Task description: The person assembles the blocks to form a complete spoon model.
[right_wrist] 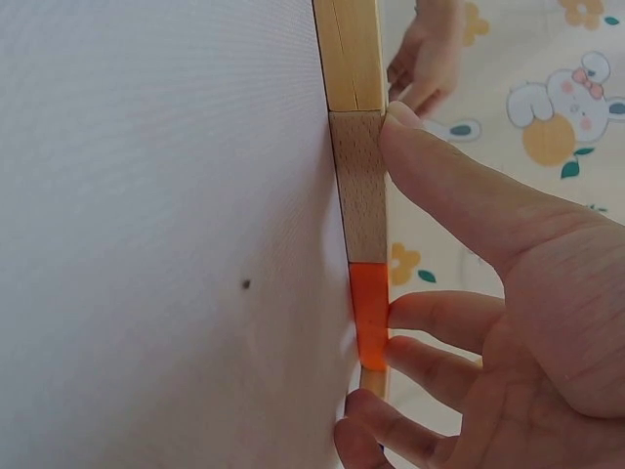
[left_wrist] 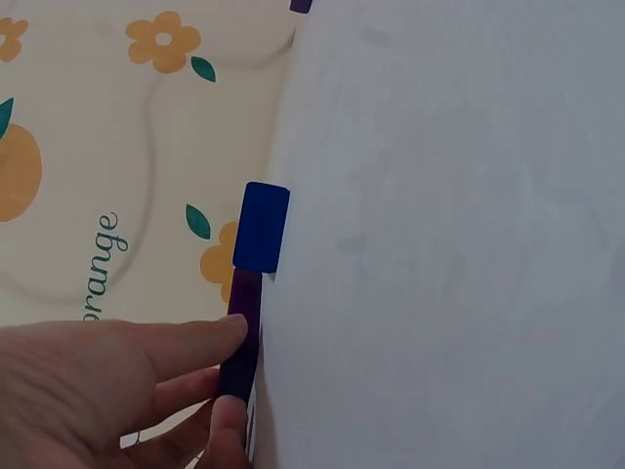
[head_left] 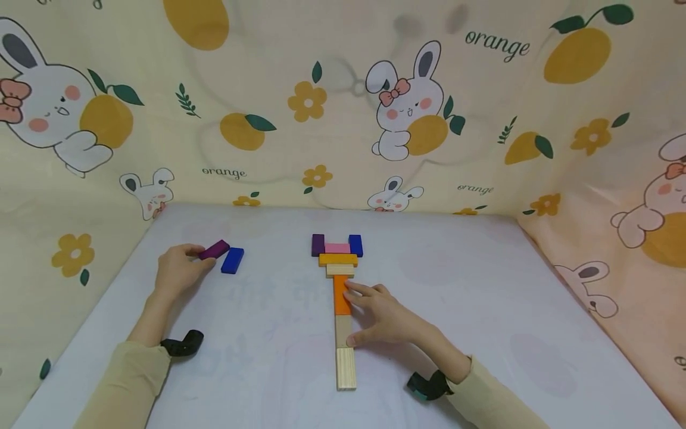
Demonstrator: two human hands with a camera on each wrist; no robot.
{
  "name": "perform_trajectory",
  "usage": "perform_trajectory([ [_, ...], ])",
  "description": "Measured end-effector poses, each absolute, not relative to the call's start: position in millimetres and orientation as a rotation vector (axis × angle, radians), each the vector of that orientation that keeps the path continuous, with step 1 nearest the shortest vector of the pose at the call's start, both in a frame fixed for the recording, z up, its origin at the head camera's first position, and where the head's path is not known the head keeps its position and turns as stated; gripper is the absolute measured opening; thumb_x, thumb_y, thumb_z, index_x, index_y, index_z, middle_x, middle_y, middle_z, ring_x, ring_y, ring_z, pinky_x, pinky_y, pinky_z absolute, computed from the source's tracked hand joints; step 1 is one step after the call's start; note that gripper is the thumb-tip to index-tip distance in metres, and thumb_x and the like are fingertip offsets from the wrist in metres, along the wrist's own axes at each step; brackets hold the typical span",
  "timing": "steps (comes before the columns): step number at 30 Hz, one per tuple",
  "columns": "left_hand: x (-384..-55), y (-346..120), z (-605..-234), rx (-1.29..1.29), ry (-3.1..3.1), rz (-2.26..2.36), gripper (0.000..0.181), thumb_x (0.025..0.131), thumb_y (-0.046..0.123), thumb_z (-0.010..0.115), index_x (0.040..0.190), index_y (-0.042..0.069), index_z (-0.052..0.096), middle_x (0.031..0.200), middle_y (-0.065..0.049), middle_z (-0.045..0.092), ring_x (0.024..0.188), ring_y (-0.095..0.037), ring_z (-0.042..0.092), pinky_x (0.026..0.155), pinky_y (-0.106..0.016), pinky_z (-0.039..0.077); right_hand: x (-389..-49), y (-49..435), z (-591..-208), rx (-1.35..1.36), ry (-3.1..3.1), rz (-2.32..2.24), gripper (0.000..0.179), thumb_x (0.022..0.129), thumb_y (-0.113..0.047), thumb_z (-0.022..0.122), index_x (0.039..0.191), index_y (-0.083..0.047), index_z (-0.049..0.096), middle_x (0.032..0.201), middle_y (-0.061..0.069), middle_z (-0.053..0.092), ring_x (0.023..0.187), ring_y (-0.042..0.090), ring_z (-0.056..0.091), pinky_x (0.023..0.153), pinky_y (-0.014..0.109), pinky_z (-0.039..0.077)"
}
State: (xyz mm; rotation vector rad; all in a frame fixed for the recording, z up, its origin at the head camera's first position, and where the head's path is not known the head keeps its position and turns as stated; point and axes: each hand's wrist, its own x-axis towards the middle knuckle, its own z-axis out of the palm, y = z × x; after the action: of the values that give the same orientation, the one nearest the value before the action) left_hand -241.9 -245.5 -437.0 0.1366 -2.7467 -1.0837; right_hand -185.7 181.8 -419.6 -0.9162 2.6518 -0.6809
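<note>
My left hand [head_left: 181, 271] pinches a purple block [head_left: 214, 249] between thumb and fingers at the left of the table. A blue block [head_left: 233, 261] lies right beside it; in the left wrist view the blue block [left_wrist: 262, 227] stands past the purple one's far end. My right hand [head_left: 388, 320] rests along the right side of a straight column of blocks, fingers spread and nearly straight. Its fingertips touch the orange block [head_left: 342, 295], and the thumb is at the joint between the middle wooden block [right_wrist: 359, 186] and the nearest wooden block [head_left: 346, 369].
Beyond the column lie a short wooden block [head_left: 340, 270] and a yellow block [head_left: 337, 260], both crosswise. Behind them a pink block [head_left: 337, 248] sits between a purple block [head_left: 318, 245] and a blue block [head_left: 356, 245]. A printed cloth [head_left: 343, 137] hangs around the white table [head_left: 482, 286].
</note>
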Motion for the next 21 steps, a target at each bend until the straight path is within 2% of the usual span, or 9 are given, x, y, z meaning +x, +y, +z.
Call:
perform_trajectory([
  [21,-244.7,-251.5,-439.4,0.116,-2.785,-1.061,0.041,0.089,0.012,0.072,0.119,-0.013,0.061,0.113,-0.032,0.061,0.104,-0.046,0.053,0.09,-0.061,0.039,-184.0,179.7,-419.2,-0.87,2.665,-0.656,0.091,0.075,-0.051,0.082,0.148,-0.012,0.045,0.159,0.002,0.028,0.126,0.032,0.035,0.098,0.051,0.042],
])
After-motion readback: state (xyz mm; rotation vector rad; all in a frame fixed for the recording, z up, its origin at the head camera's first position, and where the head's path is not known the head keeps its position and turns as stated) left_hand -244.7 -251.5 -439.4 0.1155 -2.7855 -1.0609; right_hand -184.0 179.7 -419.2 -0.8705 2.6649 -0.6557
